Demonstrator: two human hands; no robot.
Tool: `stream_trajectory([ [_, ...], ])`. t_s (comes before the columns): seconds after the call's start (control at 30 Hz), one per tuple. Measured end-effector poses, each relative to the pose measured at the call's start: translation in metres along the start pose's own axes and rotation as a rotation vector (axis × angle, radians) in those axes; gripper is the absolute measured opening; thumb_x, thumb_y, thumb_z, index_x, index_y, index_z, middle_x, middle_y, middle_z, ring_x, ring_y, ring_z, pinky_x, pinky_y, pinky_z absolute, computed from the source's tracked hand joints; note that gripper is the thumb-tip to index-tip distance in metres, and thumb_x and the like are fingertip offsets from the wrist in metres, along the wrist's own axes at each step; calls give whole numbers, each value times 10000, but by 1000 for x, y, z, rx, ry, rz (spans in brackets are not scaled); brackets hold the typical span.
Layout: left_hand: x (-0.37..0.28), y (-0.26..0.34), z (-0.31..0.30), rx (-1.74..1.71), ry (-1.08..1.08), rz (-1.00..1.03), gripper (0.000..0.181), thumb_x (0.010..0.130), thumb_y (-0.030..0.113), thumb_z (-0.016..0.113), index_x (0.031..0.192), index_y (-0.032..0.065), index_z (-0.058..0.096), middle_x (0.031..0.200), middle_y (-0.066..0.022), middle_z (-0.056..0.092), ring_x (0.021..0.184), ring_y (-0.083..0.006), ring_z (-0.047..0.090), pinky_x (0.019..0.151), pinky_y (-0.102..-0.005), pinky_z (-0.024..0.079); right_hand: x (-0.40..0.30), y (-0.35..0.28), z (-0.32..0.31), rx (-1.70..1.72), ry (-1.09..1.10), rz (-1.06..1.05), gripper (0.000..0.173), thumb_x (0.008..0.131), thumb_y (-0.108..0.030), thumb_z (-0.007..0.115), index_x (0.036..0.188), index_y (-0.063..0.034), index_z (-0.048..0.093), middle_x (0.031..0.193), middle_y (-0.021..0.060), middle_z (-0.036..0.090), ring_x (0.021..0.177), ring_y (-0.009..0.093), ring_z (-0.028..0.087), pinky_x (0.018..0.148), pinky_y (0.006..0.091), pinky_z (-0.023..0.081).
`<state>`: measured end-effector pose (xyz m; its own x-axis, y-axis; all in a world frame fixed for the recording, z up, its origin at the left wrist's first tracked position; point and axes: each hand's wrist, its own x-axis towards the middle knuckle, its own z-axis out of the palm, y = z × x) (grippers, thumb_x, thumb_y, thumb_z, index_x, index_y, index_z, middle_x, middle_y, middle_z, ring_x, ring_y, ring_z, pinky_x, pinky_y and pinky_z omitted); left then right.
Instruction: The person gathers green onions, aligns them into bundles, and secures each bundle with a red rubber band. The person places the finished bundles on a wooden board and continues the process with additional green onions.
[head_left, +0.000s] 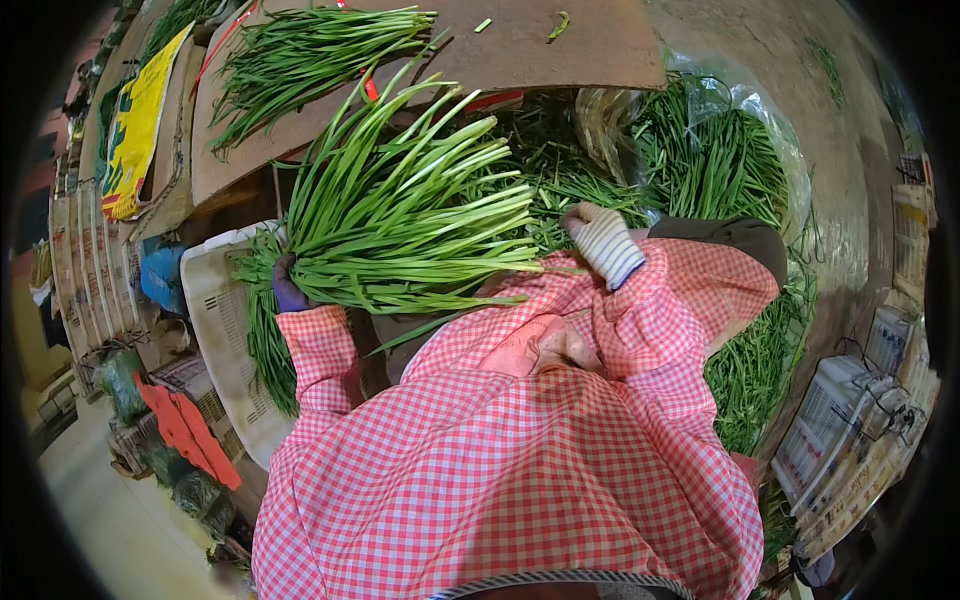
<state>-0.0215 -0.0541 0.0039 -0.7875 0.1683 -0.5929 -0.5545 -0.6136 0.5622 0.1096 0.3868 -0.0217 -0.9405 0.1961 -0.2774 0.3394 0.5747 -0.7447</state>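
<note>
My left hand (289, 283), in a dark purple glove, grips a large bunch of garlic chives (420, 202) near its leafy end. The pale stem ends fan out to the right, in front of my body. My right hand (602, 238) wears a knit glove with a blue-striped cuff. It is bent near my lap, just right of the stem ends and apart from most of them. Its fingers are turned away, so whether they pinch anything is hidden. Loose green trimmings (562, 191) lie just beyond it.
Another bunch of chives (322, 64) lies on a brown board (540, 45) ahead. A plastic bag (787, 142) of chives (712, 150) stands to the right. At left is a white plastic crate (217, 300) with chives over its edge. More greens (757, 375) lie right of me.
</note>
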Motion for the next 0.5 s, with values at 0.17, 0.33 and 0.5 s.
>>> stream_trajectory([
  [0.17, 14, 0, -14, -3, -80, 25, 501, 757, 200, 429, 1213, -8, 449, 1176, -203, 521, 1038, -360, 526, 910, -501, 425, 18, -37, -43, 101, -50, 105, 297, 778, -299, 601, 924, -44, 641, 781, 140, 647, 728, 264, 622, 689, 330, 480],
  [0.33, 22, 13, -46, 42, -131, 111, 442, 776, 217, 425, 1152, -4, 497, 1122, -199, 555, 977, -336, 566, 863, -487, 466, 52, -77, -57, 146, -37, -37, 327, 790, -333, 597, 963, -58, 641, 820, 154, 646, 776, 255, 628, 713, 334, 477],
  [0.5, 49, 11, -92, 330, -103, 299, 397, 830, 239, 403, 1129, -3, 500, 1106, -201, 558, 954, -332, 575, 839, -483, 482, 86, -117, -72, -82, -22, -197, 350, 806, -373, 547, 977, -82, 640, 883, 174, 636, 837, 315, 610, 762, 368, 464],
])
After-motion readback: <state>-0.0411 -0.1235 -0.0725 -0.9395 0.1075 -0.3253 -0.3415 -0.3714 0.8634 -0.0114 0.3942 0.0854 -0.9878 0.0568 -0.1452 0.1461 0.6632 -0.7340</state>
